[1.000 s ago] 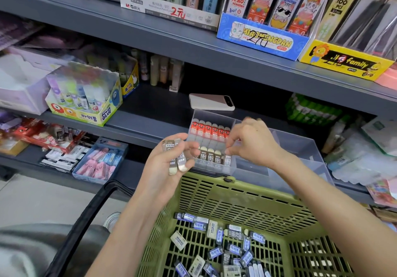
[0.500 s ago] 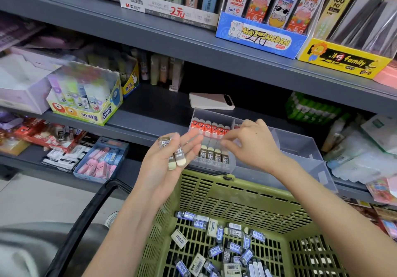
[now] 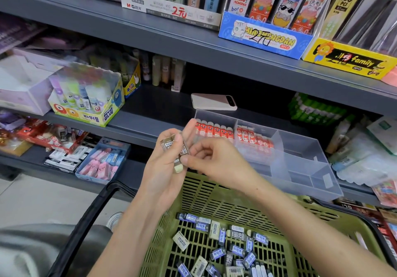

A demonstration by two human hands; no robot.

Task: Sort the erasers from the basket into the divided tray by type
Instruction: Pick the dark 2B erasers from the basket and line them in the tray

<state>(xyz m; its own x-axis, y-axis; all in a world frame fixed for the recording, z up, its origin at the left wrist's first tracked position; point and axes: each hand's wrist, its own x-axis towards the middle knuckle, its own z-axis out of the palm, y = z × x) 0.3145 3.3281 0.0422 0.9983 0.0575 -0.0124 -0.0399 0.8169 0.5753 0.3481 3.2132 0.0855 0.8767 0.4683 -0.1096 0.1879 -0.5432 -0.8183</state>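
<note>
My left hand [image 3: 165,169] holds two brown-sleeved erasers [image 3: 171,148] upright in its palm, above the near rim of the green basket [image 3: 214,199]. My right hand [image 3: 214,160] has come across to it, and its thumb and forefinger pinch the lower end of one of those erasers. Behind the hands sits the clear divided tray [image 3: 300,160] on the shelf edge, with rows of red-sleeved erasers [image 3: 214,129] in its left compartments; the right compartments hold nothing visible. Several blue, black and white erasers [image 3: 232,246] lie loose in the basket bottom.
A phone [image 3: 213,101] lies on the shelf behind the tray. A glue-stick box [image 3: 86,103] stands at left, and a small blue box of pink erasers [image 3: 103,160] sits on the lower shelf. The basket's black handle [image 3: 86,223] hangs at left. Shelves above carry boxed stationery.
My right hand left the tray's front-left compartment and moved left to my left hand, closing on an eraser there. My left hand rose slightly toward the tray.
</note>
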